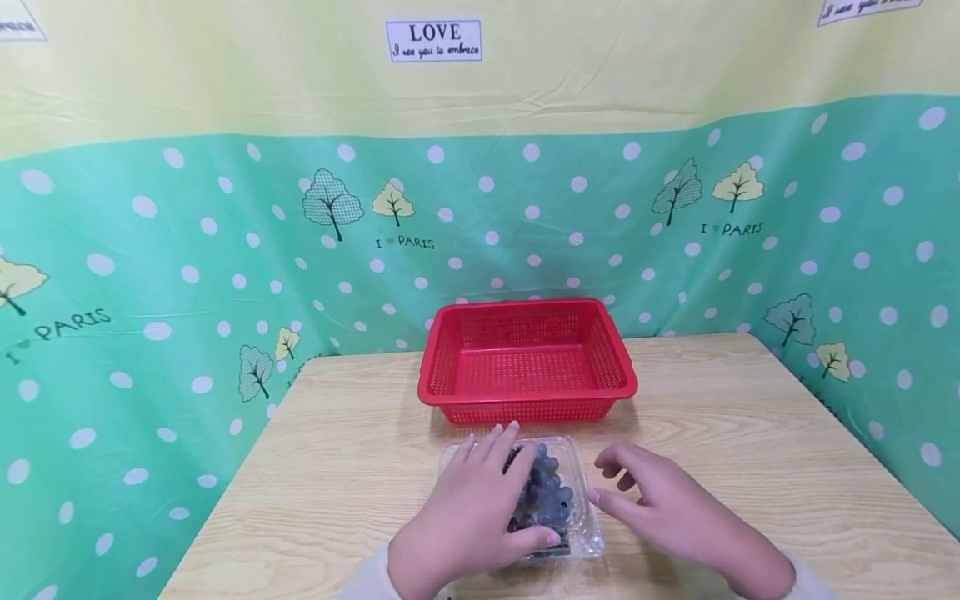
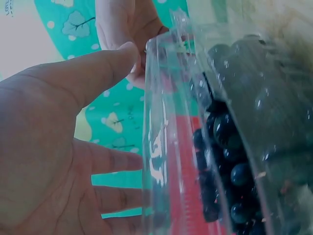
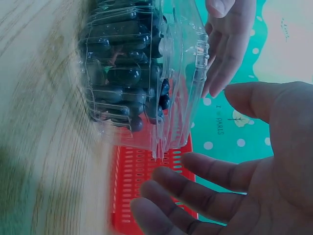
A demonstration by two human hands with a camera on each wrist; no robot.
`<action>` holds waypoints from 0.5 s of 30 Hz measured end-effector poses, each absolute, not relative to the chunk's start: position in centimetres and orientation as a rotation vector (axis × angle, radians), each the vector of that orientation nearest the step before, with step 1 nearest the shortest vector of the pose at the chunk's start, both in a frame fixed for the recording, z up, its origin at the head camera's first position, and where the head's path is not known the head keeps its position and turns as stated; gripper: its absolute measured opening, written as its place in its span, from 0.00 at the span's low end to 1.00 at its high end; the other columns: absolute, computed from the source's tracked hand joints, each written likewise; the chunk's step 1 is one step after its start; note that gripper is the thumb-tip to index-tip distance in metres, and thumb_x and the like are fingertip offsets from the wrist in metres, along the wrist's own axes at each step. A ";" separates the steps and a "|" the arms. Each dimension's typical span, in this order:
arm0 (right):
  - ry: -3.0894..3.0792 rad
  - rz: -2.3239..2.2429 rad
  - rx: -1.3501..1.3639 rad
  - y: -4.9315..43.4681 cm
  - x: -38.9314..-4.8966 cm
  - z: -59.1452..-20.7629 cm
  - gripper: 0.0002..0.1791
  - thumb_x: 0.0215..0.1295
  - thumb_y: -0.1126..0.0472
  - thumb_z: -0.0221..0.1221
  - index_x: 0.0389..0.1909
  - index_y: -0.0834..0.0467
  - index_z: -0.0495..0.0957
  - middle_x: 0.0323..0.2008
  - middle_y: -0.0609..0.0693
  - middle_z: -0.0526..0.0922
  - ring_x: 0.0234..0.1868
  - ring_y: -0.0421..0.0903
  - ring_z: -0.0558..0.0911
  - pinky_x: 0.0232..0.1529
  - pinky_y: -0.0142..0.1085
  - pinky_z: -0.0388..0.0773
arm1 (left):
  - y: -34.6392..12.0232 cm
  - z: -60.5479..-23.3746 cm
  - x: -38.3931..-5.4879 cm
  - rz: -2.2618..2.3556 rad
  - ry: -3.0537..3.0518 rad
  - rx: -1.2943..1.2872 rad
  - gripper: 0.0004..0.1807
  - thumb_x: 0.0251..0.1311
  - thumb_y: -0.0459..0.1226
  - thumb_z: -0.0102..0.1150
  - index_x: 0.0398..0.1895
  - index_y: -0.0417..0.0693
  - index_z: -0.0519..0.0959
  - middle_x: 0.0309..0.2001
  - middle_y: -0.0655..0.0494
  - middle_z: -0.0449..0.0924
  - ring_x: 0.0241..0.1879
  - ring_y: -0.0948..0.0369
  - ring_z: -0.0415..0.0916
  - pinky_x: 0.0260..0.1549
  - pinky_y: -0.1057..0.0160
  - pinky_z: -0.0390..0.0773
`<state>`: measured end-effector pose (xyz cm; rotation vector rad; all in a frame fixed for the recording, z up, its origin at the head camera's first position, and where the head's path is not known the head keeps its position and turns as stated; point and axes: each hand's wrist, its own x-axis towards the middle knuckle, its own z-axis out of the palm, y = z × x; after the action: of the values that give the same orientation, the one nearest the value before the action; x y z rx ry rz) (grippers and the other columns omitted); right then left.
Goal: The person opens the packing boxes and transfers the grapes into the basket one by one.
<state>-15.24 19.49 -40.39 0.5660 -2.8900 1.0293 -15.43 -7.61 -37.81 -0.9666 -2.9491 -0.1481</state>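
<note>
A clear plastic clamshell box (image 1: 581,492) of dark grapes (image 1: 551,492) stands on the table, its lid down over the fruit. Over the lid's left part lies my left hand (image 1: 476,508), fingers straight and spread, thumb toward the near edge. The left wrist view shows its fingertips right at the lid, with the grapes (image 2: 239,174) behind clear plastic. Just off the box's right side is my right hand (image 1: 667,504), its fingers loosely bent. In the right wrist view the right fingers (image 3: 205,196) are spread beside the box, with nothing between them.
A red plastic basket (image 1: 525,408) with perforated walls stands right behind the box. The wood-grain table (image 1: 337,467) reaches back to a green and yellow printed cloth (image 1: 517,192) that hangs behind and along both sides.
</note>
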 end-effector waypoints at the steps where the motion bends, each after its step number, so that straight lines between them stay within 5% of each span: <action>1: -2.895 1.039 0.575 19.6 -15.2 -40.4 0.20 0.68 0.37 0.63 0.51 0.46 0.78 0.46 0.38 0.83 0.43 0.36 0.81 0.41 0.36 0.81 | -7.5 -37.9 -15.4 -0.148 -2.948 -0.971 0.54 0.56 0.75 0.55 0.79 0.56 0.63 0.79 0.49 0.60 0.79 0.48 0.58 0.71 0.35 0.64; 15: -2.962 1.387 0.609 20.0 -15.0 -41.5 0.11 0.73 0.45 0.62 0.44 0.47 0.80 0.38 0.41 0.84 0.38 0.39 0.82 0.34 0.32 0.78 | -5.9 -39.0 -14.7 -0.056 -2.831 -1.071 0.49 0.60 0.72 0.56 0.77 0.54 0.65 0.77 0.49 0.65 0.76 0.49 0.63 0.70 0.40 0.67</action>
<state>-15.04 19.96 -41.52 0.6086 -2.9625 1.3874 -14.74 -5.91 -39.05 -1.0715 -2.8310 -0.0562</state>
